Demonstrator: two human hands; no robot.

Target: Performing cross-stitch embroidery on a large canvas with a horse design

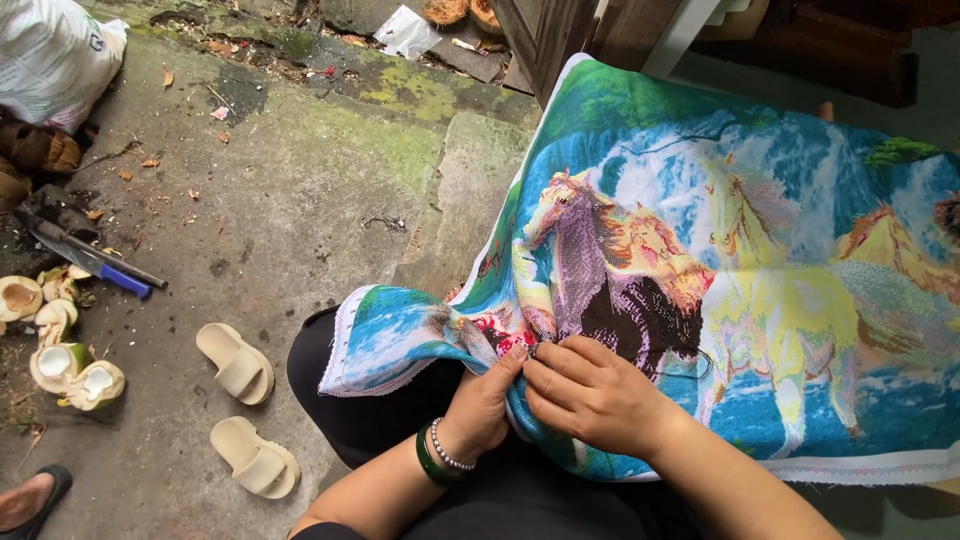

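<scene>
Head view: embroidered horse cloth (700,250) lies across my lap. Left hand (485,400) pinches its folded edge; right hand (590,390) pinches beside it. Advisable: keep fabric taut, stitch small.

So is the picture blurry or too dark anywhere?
Head view: soft, even daylight with no hard shadows or glare; the cloth and both hands, left and right, look sharp; the sandals on the ground are clear too; straight edges bend a little near the corners; the top right corner is dim.
</scene>
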